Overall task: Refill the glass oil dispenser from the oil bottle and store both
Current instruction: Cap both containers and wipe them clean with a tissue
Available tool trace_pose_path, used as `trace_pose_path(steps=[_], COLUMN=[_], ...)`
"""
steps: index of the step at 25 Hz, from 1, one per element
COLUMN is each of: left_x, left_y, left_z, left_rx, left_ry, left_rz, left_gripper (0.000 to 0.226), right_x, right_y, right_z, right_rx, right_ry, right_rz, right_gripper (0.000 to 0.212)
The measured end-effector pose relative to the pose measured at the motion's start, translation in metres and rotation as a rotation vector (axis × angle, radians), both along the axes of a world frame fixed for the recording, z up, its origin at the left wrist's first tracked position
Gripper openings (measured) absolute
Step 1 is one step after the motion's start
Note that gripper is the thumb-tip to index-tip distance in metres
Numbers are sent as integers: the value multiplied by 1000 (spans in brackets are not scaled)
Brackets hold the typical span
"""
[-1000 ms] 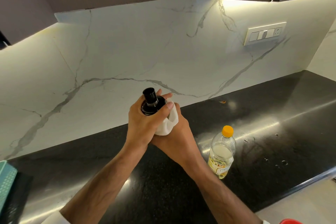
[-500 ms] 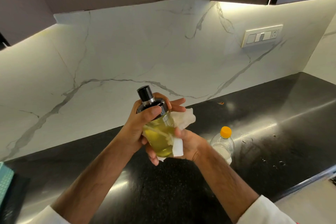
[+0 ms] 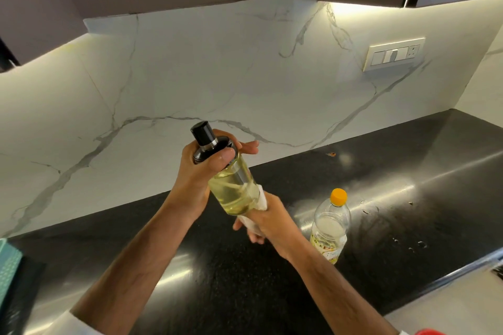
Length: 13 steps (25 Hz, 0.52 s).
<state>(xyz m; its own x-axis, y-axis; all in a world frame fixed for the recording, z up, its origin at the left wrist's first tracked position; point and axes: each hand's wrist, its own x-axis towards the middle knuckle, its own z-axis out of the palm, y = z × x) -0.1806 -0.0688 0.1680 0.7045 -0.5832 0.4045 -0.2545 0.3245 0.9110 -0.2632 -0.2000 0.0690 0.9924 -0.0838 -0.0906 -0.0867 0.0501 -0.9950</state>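
Note:
The glass oil dispenser [image 3: 234, 190], filled with yellow oil and topped by a black cap, is held tilted above the counter. My left hand [image 3: 200, 171] grips it around the neck, just under the cap. My right hand [image 3: 268, 221] holds a white tissue [image 3: 260, 200] against the lower end of the glass. The plastic oil bottle [image 3: 330, 226] with an orange cap stands upright on the black counter [image 3: 408, 198], just right of my right forearm, with only a little oil left in it.
A marble backsplash with a switch plate [image 3: 393, 53] runs behind the counter. Dark cabinets hang overhead. A teal object [image 3: 8, 264] lies at the left edge. Small droplets dot the counter at right. Something red [image 3: 430, 332] peeks in at the bottom right.
The dispenser has been raised and tilted more, its base swinging right. My right hand with the tissue slid from the side of the glass down to its bottom end.

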Motion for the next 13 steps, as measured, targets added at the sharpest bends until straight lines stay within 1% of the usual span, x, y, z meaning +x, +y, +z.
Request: trace_pose_path(steps=[1, 2, 3, 4, 5, 6, 7, 8, 10, 11, 13], left_x=[2, 2, 2, 2, 1, 1, 1, 0, -3, -6, -8], left_y=[2, 3, 3, 3, 2, 1, 0, -2, -5, -6, -6], left_z=[-3, -7, -10, -12, -14, -15, -16, -15, -15, -15, -18], left_rx=[22, 41, 58, 69, 81, 95, 114, 129, 133, 123, 117], left_ry=[-14, -15, -6, 10, 26, 34, 30, 19, 6, 15, 40], left_rz=[41, 77, 109, 132, 147, 158, 165, 166, 162, 161, 127], left_gripper=[32, 33, 34, 35, 35, 35, 33, 31, 29, 33, 47], right_x=[-4, -7, -10, -13, -16, -18, -19, -17, -13, -11, -10], right_y=[-6, -10, -13, -15, -14, -11, -7, -3, 4, 6, 8], right_z=[0, 2, 5, 7, 9, 10, 12, 13, 17, 17, 19], right_rx=[-5, 84, 232, 373, 451, 468, 437, 364, 219, 181, 184], right_ry=[2, -17, -51, -94, -136, -172, -201, -223, -252, -255, -252], right_rz=[-63, -74, -34, 42, 123, 194, 232, 222, 134, 98, 74], right_gripper=[13, 16, 25, 39, 53, 63, 65, 62, 54, 53, 53])
